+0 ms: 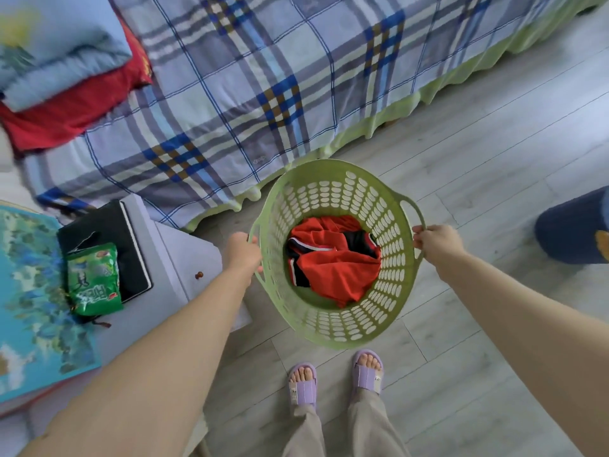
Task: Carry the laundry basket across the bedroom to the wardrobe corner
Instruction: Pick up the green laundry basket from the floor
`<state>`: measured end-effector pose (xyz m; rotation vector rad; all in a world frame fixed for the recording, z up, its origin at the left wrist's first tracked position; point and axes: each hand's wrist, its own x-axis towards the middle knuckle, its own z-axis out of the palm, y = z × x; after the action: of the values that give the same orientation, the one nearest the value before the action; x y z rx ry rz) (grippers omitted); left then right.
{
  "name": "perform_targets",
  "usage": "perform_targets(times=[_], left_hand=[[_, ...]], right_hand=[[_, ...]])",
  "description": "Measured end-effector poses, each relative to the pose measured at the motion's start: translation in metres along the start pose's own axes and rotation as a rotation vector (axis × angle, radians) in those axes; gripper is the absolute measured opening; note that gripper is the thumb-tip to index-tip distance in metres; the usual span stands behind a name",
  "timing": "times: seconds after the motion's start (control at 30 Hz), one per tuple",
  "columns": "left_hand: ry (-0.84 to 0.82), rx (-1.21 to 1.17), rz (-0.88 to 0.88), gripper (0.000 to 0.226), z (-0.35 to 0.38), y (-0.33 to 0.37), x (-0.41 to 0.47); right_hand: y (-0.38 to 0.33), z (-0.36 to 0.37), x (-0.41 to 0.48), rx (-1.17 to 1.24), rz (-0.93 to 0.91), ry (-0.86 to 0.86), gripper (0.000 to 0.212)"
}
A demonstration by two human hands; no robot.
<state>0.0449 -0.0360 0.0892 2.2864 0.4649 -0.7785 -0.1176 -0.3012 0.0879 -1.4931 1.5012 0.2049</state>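
A round light-green laundry basket (336, 189) with perforated walls hangs above the grey floor in front of me, beside the bed. Red and black clothes (333, 262) lie bunched in its bottom. My left hand (242, 250) grips the handle on the basket's left rim. On the opposite side, my right hand (436, 240) holds the right handle with the fingers curled over it. Both arms reach forward, and my feet in purple slippers (334, 377) stand just behind the basket.
A bed with a blue plaid sheet (263, 77) fills the top, with folded blue and red bedding (62, 77) at its left. A grey nightstand (171, 258) at left holds a black notebook and a green packet (94, 280). A dark blue slipper (575, 225) lies at right.
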Motion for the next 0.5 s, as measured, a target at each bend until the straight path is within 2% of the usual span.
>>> perform_targets(times=[0.17,0.33,0.5], left_hand=[[-0.008,-0.030,0.100,0.027,-0.032,0.034,-0.042],[-0.112,-0.289,-0.041,0.030,-0.049,0.077,-0.083],[-0.194,-0.268,0.007,0.034,-0.053,0.112,-0.136]], right_hand=[[0.003,-0.044,-0.047,0.174,0.048,0.019,0.024],[0.003,-0.077,-0.092,0.323,0.032,0.050,0.028],[0.024,-0.121,-0.142,0.460,0.039,0.133,0.026]])
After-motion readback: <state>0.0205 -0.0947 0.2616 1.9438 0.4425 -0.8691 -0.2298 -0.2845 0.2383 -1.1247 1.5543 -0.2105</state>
